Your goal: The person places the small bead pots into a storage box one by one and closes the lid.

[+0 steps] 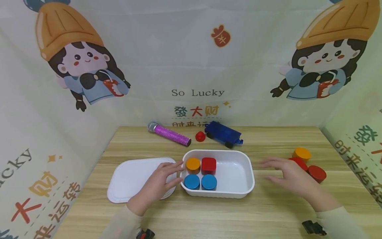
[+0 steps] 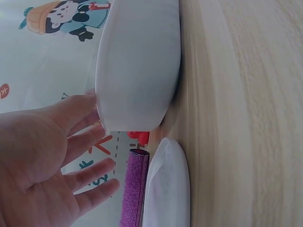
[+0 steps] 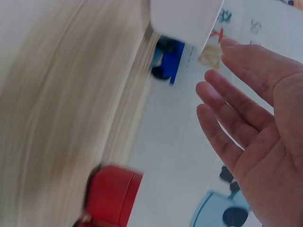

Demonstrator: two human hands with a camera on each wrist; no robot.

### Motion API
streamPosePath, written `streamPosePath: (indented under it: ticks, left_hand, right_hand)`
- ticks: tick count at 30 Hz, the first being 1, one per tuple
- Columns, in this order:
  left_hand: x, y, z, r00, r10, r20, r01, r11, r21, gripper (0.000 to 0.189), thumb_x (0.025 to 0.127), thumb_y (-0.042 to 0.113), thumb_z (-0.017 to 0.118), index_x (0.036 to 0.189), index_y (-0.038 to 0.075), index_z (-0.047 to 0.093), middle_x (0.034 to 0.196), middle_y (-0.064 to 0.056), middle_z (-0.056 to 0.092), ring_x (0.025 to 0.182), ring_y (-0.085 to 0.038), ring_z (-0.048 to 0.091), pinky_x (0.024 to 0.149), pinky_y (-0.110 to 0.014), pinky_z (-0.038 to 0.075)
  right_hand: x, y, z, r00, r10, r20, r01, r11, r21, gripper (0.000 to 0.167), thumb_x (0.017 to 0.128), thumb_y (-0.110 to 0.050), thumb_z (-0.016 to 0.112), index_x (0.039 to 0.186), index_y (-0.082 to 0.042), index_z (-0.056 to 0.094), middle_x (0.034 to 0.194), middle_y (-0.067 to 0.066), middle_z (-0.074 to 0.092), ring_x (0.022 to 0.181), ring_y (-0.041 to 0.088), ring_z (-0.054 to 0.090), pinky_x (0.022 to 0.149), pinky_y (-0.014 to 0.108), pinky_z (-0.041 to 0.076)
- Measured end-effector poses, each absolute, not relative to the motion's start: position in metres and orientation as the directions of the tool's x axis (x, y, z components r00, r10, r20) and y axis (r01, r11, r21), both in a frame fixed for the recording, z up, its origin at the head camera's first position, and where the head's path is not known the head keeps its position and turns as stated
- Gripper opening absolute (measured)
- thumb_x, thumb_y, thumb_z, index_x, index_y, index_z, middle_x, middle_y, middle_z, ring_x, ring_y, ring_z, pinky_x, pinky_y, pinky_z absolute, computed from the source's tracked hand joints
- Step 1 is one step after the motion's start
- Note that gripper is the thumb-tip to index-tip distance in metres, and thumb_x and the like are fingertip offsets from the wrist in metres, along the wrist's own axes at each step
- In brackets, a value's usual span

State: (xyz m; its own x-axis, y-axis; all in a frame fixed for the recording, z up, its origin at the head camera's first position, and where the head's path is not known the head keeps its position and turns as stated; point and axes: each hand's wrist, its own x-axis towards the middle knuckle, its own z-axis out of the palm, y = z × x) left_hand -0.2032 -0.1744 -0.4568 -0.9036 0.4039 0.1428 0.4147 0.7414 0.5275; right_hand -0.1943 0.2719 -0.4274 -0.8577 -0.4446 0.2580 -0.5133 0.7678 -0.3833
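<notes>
In the head view a white plastic box (image 1: 235,172) holds an orange round block (image 1: 193,165), a red squarish block (image 1: 209,165) and two blue round blocks (image 1: 192,181) in its left half. At the box's left rim, my left hand (image 1: 162,181) has its fingertips right by the wall, fingers spread and fairly straight. The left wrist view shows the thumb along the rim of the box (image 2: 137,66). My right hand (image 1: 287,174) hovers to the right of the box, fingers extended, palm toward it, holding nothing. Behind it lie two red blocks (image 1: 317,174) and an orange one (image 1: 302,153).
A white lid (image 1: 131,179) lies flat left of the box, partly under the left hand. Behind the box are a purple glittery microphone (image 1: 170,133), a small red piece (image 1: 200,136) and a blue toy vehicle (image 1: 223,133). A printed cloth (image 1: 191,66) encloses the table's back and sides.
</notes>
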Motion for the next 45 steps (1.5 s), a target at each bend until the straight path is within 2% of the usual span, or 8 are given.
streamPosePath:
  ticks: [7, 13, 21, 28, 32, 35, 39, 45]
  left_hand:
    - [-0.204, -0.173, -0.456, -0.906, 0.4, 0.138, 0.41, 0.747, 0.524, 0.042, 0.096, 0.027, 0.074, 0.137, 0.017, 0.069, 0.155, 0.0, 0.056, 0.138, -0.031, 0.051, 0.116, -0.051, 0.046]
    - [-0.203, -0.173, -0.456, -0.9, 0.405, 0.162, 0.426, 0.739, 0.522, 0.042, 0.096, 0.025, 0.075, 0.136, 0.014, 0.069, 0.154, -0.001, 0.057, 0.136, -0.031, 0.052, 0.115, -0.052, 0.046]
    - [-0.202, -0.176, -0.457, -0.898, 0.399, 0.184, 0.434, 0.74, 0.514, 0.04, 0.095, 0.024, 0.076, 0.134, 0.014, 0.071, 0.153, -0.002, 0.057, 0.134, -0.031, 0.053, 0.113, -0.052, 0.048]
    - [-0.203, -0.176, -0.457, -0.908, 0.388, 0.155, 0.408, 0.744, 0.528, 0.041, 0.095, 0.026, 0.075, 0.135, 0.016, 0.07, 0.154, 0.0, 0.056, 0.136, -0.029, 0.052, 0.115, -0.051, 0.047]
    - [-0.204, -0.176, -0.459, -0.9, 0.401, 0.17, 0.428, 0.741, 0.517, 0.04, 0.096, 0.026, 0.075, 0.135, 0.015, 0.07, 0.154, 0.0, 0.057, 0.135, -0.03, 0.053, 0.115, -0.051, 0.047]
    - [-0.204, -0.176, -0.462, -0.896, 0.406, 0.178, 0.437, 0.739, 0.512, 0.04, 0.096, 0.025, 0.075, 0.134, 0.015, 0.07, 0.153, 0.0, 0.057, 0.135, -0.03, 0.053, 0.114, -0.052, 0.047]
    - [-0.204, -0.174, -0.462, -0.898, 0.403, 0.174, 0.432, 0.741, 0.514, 0.04, 0.095, 0.026, 0.075, 0.134, 0.016, 0.071, 0.154, 0.0, 0.057, 0.135, -0.03, 0.053, 0.115, -0.051, 0.047]
    - [-0.204, -0.174, -0.461, -0.895, 0.406, 0.185, 0.44, 0.738, 0.511, 0.039, 0.096, 0.025, 0.075, 0.134, 0.016, 0.071, 0.153, 0.0, 0.057, 0.134, -0.03, 0.053, 0.114, -0.052, 0.047]
  right_hand:
    - [-0.19, 0.309, -0.433, -0.82, -0.376, 0.431, -0.513, 0.817, -0.262, 0.032, 0.075, -0.009, 0.091, 0.105, -0.013, 0.079, 0.11, 0.005, 0.078, 0.098, 0.028, 0.072, 0.08, 0.038, 0.061]
    - [-0.19, 0.336, -0.435, -0.851, -0.33, 0.409, -0.454, 0.853, -0.256, 0.035, 0.074, -0.01, 0.092, 0.106, -0.011, 0.078, 0.104, 0.008, 0.078, 0.091, 0.032, 0.072, 0.075, 0.049, 0.06]
    - [-0.192, 0.354, -0.437, -0.892, -0.257, 0.372, -0.377, 0.877, -0.298, 0.032, 0.074, -0.008, 0.091, 0.103, -0.005, 0.077, 0.107, 0.021, 0.075, 0.096, 0.044, 0.07, 0.081, 0.064, 0.057]
    - [-0.199, 0.36, -0.437, -0.885, -0.254, 0.391, -0.368, 0.896, -0.25, 0.031, 0.073, -0.011, 0.093, 0.096, -0.001, 0.076, 0.096, 0.017, 0.076, 0.083, 0.035, 0.071, 0.07, 0.049, 0.059]
    - [-0.204, 0.362, -0.438, -0.912, -0.245, 0.329, -0.33, 0.914, -0.235, 0.034, 0.075, -0.019, 0.092, 0.098, 0.001, 0.075, 0.09, 0.016, 0.075, 0.076, 0.03, 0.069, 0.062, 0.041, 0.056]
    - [-0.205, 0.362, -0.439, -0.942, -0.212, 0.26, -0.274, 0.933, -0.232, 0.038, 0.079, -0.025, 0.09, 0.102, 0.001, 0.076, 0.09, 0.015, 0.075, 0.077, 0.03, 0.067, 0.075, 0.052, 0.05]
    - [-0.204, 0.362, -0.439, -0.968, -0.166, 0.187, -0.209, 0.947, -0.244, 0.04, 0.082, -0.031, 0.087, 0.107, -0.002, 0.076, 0.095, 0.016, 0.075, 0.084, 0.034, 0.066, 0.086, 0.07, 0.033]
    - [-0.206, 0.36, -0.442, -0.971, -0.153, 0.184, -0.195, 0.95, -0.242, 0.044, 0.082, -0.035, 0.087, 0.107, 0.0, 0.076, 0.091, 0.016, 0.074, 0.088, 0.038, 0.065, 0.09, 0.071, 0.03]
